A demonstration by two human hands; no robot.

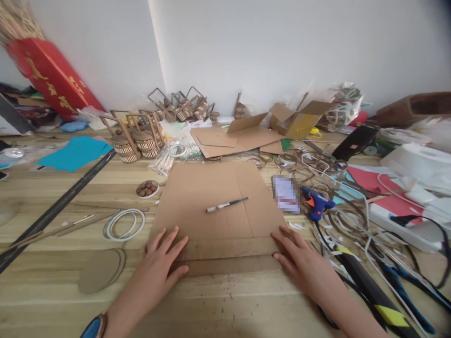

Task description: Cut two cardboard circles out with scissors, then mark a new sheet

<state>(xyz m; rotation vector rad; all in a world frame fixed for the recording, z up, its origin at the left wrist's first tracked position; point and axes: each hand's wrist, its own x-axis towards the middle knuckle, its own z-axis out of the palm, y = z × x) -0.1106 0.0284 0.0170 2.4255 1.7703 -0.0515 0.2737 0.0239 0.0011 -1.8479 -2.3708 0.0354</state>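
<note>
A flat sheet of brown cardboard [204, 188] lies in front of me, with a crease near its front edge and another strip of cardboard showing below it. My left hand [167, 258] rests on its front left corner, fingers spread. On the front right corner lies my right hand [294, 251], its fingers also stretched out. A pen [227, 205] with a clear barrel and black end sits on the middle of the sheet, touched by neither hand. Left of the sheet are white rings [125, 224] and round cardboard discs [100, 271].
A blue glue gun [317, 203], pliers [398, 281] and tangled brown strips crowd the right side. Small woven baskets [148, 141], a bowl of brown beads [147, 188] and blue sheets [75, 152] stand left and behind. An open cardboard box [301, 119] is at the back.
</note>
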